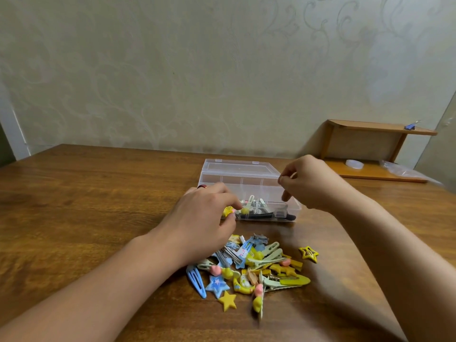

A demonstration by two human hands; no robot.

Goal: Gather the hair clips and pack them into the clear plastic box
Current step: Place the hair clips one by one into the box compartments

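The clear plastic box (249, 191) stands open on the wooden table (86, 206), its lid folded back toward the wall. A few clips already lie in its front compartment, among them silver ones and a dark one. The left hand (204, 215) is at the near left corner of the box and pinches a small yellow clip (228, 211) between thumb and fingers, just at the box wall. The right hand (308, 183) hovers over the right side of the box with the fingers curled and the thumb touching the forefinger; whether it holds something very thin there, one cannot tell.

Most of the work is not yet done: a pile of hair clips (249, 265) lies on the table just in front of the box, between the two forearms, and a yellow star clip (309, 253) sits a little apart on the right.

To do this step well, the left hand should probably bring the yellow clip fully over the wall before letting it go, so it drops inside and not on the table. Laying it flat beside the others would save room. The right hand could steady the box, because a light box may slide when it is pushed.
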